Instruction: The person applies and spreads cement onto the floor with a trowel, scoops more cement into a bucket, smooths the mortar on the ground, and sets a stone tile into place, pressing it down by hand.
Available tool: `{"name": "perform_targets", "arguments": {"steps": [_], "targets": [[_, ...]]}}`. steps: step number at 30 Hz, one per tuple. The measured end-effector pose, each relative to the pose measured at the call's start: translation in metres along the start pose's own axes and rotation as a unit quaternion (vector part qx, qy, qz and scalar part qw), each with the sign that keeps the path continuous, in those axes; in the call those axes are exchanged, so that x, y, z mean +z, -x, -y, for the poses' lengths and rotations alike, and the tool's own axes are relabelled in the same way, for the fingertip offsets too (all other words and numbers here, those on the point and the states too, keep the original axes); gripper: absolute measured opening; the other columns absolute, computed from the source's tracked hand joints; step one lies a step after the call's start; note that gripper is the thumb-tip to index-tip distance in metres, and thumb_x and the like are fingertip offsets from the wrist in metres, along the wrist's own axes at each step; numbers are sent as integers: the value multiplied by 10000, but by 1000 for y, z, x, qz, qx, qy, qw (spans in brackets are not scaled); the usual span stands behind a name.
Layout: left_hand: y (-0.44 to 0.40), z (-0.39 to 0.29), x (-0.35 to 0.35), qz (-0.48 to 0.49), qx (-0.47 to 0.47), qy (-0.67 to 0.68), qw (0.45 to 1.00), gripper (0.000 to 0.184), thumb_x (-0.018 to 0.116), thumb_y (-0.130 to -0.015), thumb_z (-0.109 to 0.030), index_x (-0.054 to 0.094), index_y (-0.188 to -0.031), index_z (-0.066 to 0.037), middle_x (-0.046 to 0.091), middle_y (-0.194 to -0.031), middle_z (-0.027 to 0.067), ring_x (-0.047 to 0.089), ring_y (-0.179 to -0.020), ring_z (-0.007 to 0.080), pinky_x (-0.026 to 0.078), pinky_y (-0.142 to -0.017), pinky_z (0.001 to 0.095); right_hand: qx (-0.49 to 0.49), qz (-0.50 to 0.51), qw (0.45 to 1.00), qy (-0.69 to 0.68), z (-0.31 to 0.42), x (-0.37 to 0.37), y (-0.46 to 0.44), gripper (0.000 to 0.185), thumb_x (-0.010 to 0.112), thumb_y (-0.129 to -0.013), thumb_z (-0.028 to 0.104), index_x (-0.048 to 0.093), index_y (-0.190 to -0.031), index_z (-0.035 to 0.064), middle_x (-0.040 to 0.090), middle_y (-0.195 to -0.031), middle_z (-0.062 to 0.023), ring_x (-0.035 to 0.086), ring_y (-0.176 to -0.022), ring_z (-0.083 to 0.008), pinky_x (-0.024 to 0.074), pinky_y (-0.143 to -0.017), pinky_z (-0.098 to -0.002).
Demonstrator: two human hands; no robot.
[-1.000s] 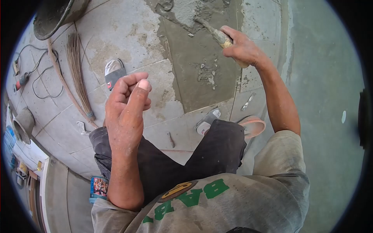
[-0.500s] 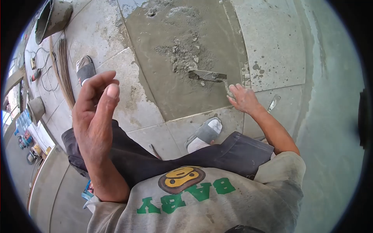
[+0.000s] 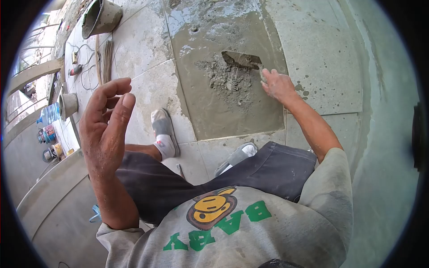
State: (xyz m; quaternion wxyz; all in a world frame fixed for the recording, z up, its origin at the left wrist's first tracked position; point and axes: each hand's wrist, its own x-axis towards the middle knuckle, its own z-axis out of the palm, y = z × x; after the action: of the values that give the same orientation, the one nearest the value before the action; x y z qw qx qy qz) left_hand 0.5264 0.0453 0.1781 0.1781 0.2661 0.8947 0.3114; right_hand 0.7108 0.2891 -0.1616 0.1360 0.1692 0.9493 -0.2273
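Observation:
My right hand [image 3: 278, 85] is closed round the handle of a trowel [image 3: 242, 60]. The trowel's blade lies at the upper edge of a crumbly heap of mortar [image 3: 230, 82], on a rectangular patch of wet grey mortar [image 3: 219, 127] between floor tiles. On the left, my left hand [image 3: 108, 127] is raised above the floor with its fingers half curled, the thumb apart from them and nothing held.
A mortar-stained bucket [image 3: 107, 18] lies tipped at the upper left, near a broom [image 3: 106, 62] and a corded tool [image 3: 76, 70]. Another bucket [image 3: 68, 105] and a water bottle [image 3: 49, 114] are at the left. Pale tiles [image 3: 319, 67] border the patch.
The trowel has come down from the top of the view onto the heap, then moved slightly up. The view has shifted, and the left foot has stepped closer to the patch's lower left corner.

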Motion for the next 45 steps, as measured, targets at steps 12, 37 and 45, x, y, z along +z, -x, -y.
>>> {"name": "perform_targets", "arguments": {"steps": [12,37,45], "targets": [[-92,46,46,156,111,33,981,349,645,-914,-273,635,-1138,-6,659,-996,87,589,-910,132,477,-818,275,36,72,996,-32,87,38,41,352,624,-863,306,465,-1088,88,594,-966,-194,656,-824,-388,538,-720,-474],[-179,108,51,294,132,-39,946,364,622,-900,-268,634,-1123,20,678,-946,105,619,-831,151,496,-764,304,430,-175,884,-46,117,91,18,314,620,-866,330,489,-1060,121,552,-953,-157,628,-857,-381,514,-700,-501],[-182,102,63,315,155,-34,936,381,626,-902,-288,634,-1126,20,676,-906,101,624,-828,154,496,-762,305,415,-192,886,-81,170,89,37,346,641,-850,328,500,-1077,108,559,-924,-158,622,-838,-384,516,-685,-494]]}}
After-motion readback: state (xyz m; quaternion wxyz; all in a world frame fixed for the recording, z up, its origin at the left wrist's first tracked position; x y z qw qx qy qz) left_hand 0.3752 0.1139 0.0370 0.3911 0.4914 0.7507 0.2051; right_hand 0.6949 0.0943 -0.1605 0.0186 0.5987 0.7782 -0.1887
